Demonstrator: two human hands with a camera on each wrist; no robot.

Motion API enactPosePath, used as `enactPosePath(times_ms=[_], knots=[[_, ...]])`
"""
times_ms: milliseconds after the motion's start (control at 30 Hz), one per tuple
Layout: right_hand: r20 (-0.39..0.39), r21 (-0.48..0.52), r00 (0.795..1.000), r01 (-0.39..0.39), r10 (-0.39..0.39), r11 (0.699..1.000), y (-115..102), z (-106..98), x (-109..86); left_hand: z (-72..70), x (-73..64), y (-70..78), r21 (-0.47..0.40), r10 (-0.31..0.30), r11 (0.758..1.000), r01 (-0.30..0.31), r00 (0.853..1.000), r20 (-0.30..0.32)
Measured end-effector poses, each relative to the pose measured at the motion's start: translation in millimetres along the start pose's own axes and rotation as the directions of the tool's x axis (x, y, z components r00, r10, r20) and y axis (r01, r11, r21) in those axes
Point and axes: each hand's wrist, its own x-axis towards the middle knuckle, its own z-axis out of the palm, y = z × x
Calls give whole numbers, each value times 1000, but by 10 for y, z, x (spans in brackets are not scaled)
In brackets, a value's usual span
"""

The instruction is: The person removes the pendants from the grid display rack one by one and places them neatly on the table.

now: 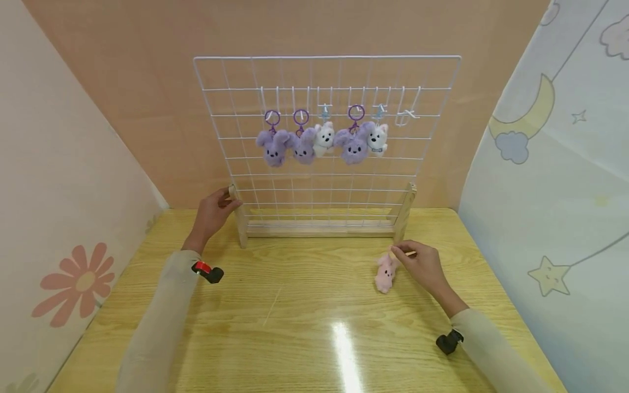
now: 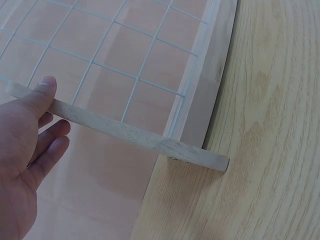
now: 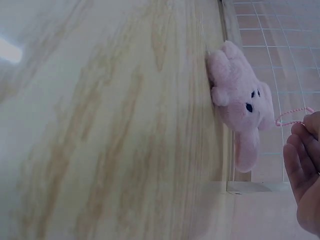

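Observation:
Between thumb and fingers, my left hand (image 1: pixel 212 213) grips the upper end of the left wooden post (image 2: pixel 115 127) of a white wire grid rack (image 1: pixel 314 188). My right hand (image 1: pixel 425 265) pinches the pink beaded loop (image 3: pixel 292 117) of a pink plush bunny keychain (image 1: pixel 385 274). The bunny hangs below the fingertips, its lower end close over the table in front of the rack's right post (image 1: pixel 405 213). In the right wrist view its dark eyes and a drooping ear show. Part of the loop is hidden by my fingers.
On the grid's hooks hang purple plush bunnies (image 1: pixel 274 148) with purple rings and white plush dogs (image 1: pixel 324 140). The rightmost hook (image 1: pixel 407 114) carries no plush. Behind stands a peach backdrop (image 1: pixel 123 98); patterned walls (image 1: pixel 540 191) flank the wooden table (image 1: pixel 275 327).

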Motion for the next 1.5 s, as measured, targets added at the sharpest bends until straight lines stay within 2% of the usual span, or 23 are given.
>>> enactPosePath(times_ms=[433, 767, 900, 1500], knots=[[27, 61, 1000, -3, 1, 998, 6, 145, 50, 5, -1, 11, 0, -9, 1000, 9, 1000, -2], [93, 80, 992, -89, 81, 993, 65, 253, 108, 4, -13, 11, -2, -7, 1000, 7, 1000, -1], [130, 62, 986, -111, 102, 992, 82, 296, 136, 4, -6, -3, 8, -1, 1000, 1, 1000, -6], [221, 17, 969, -118, 112, 993, 122, 417, 227, -2, -1, -7, 18, -16, 1000, 16, 1000, -1]])
